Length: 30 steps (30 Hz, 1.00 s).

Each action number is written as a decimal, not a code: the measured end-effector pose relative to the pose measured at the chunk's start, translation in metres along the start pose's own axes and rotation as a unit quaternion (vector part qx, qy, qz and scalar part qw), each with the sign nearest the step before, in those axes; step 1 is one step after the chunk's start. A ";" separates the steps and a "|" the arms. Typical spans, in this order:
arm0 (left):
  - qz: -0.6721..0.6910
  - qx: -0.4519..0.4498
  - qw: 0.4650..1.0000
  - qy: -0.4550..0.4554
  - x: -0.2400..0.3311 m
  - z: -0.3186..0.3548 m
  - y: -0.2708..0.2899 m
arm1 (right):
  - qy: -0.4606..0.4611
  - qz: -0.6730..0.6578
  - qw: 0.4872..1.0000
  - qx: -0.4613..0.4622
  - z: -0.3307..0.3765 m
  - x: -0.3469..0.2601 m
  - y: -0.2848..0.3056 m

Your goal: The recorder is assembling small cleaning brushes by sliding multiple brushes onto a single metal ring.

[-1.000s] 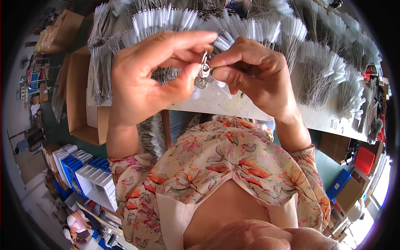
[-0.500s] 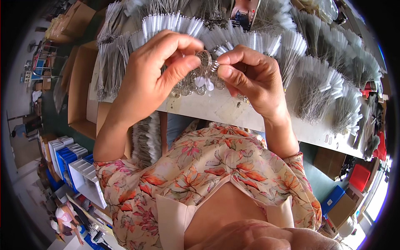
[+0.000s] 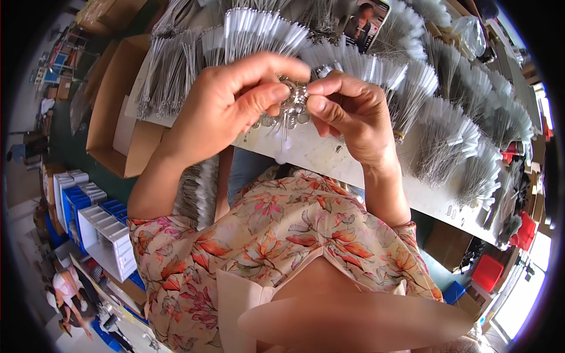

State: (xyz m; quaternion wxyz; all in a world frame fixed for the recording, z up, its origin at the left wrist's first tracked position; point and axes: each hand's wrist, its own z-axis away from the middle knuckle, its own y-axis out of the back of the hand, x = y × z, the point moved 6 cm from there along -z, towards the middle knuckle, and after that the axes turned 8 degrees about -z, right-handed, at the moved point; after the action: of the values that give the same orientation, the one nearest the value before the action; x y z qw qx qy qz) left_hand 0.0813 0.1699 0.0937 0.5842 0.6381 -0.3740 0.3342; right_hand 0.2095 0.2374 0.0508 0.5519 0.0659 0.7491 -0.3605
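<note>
Above the near edge of the table, my left hand (image 3: pixel 220 109) and my right hand (image 3: pixel 356 115) meet at a small cluster of shiny metal rings (image 3: pixel 298 95). My left thumb and bent forefinger close on the cluster's left side. The right thumb and forefinger pinch its right side. Thin wire stems (image 3: pixel 285 130) hang below it, with a pale, blurred tip under them. How the rings and stems join is too small to tell. More loose metal rings (image 3: pixel 268 120) lie on the table behind my left fingers, partly hidden.
Bundles of thin wire brushes with white bristles (image 3: pixel 259 35) cover the table (image 3: pixel 329 156), at the back and to the right. A phone (image 3: pixel 365 26) stands among them. Left stands an open cardboard box (image 3: pixel 115 112); below it, white and blue bins (image 3: pixel 109 241). Another person (image 3: pixel 67 294) is far lower left.
The view has shifted a little. Both hands stay together at the rings, my left fingers slightly nearer the right ones. The pale pieces under the rings now hang lower, on visible stems.
</note>
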 end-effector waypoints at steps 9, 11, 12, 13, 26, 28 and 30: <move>0.236 0.192 0.951 -0.053 -0.027 0.030 0.015 | 0.120 0.067 0.990 -0.014 -0.007 0.025 -0.039; 0.265 0.211 0.940 -0.042 -0.028 0.038 0.014 | 0.150 0.076 0.986 -0.010 -0.012 0.040 -0.043; 0.294 0.220 0.930 -0.032 -0.029 0.044 0.014 | 0.143 0.070 0.987 -0.025 -0.015 0.043 -0.048; 0.266 0.247 0.931 -0.027 -0.031 0.050 0.021 | 0.105 0.059 0.992 -0.030 -0.019 0.051 -0.053; -0.254 0.030 0.960 0.115 -0.208 0.150 -0.002 | -0.192 0.158 0.968 -0.012 0.030 0.127 0.007; -0.329 -0.027 0.933 0.142 -0.263 0.148 -0.031 | -0.227 0.127 0.965 0.028 0.037 0.134 0.010; -0.445 -0.114 0.877 0.139 -0.323 0.146 -0.045 | -0.258 0.150 0.954 0.026 0.040 0.136 0.010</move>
State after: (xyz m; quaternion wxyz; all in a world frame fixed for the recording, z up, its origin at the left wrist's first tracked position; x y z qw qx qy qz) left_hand -0.0412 0.0546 -0.2213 0.7863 0.6128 -0.0008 0.0789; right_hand 0.1940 0.1797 -0.0783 0.7721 0.0970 0.5530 -0.2976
